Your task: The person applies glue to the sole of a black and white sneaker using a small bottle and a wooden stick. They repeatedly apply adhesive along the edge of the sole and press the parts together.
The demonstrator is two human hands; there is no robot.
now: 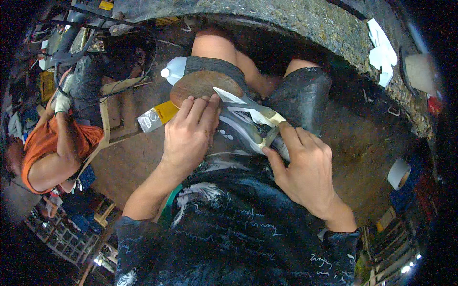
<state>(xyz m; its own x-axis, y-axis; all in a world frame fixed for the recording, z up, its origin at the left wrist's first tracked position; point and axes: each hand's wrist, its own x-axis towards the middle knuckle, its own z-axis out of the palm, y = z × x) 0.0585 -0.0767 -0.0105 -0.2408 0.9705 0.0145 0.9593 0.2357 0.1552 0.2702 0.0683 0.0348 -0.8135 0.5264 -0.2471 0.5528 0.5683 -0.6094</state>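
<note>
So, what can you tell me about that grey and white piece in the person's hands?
The grey and white piece is long and openwork, with gaps between its slender parts and a pointed white tip at the upper left. Yellowish patches show near the right hand, whose thumb and fingers grip its lower-right end. It looks smooth, perhaps plastic or painted; I can't be sure. It slants above the lap, its tip by the left hand and overlapping the brown oval disc.

My black shirt (248,255): lower centre of frame, scattered lines of pale cursive lettering, mostly illegible.
Yellow-and-grey packet (159,116): left of centre, small dark print on yellow part, blurry.
</note>
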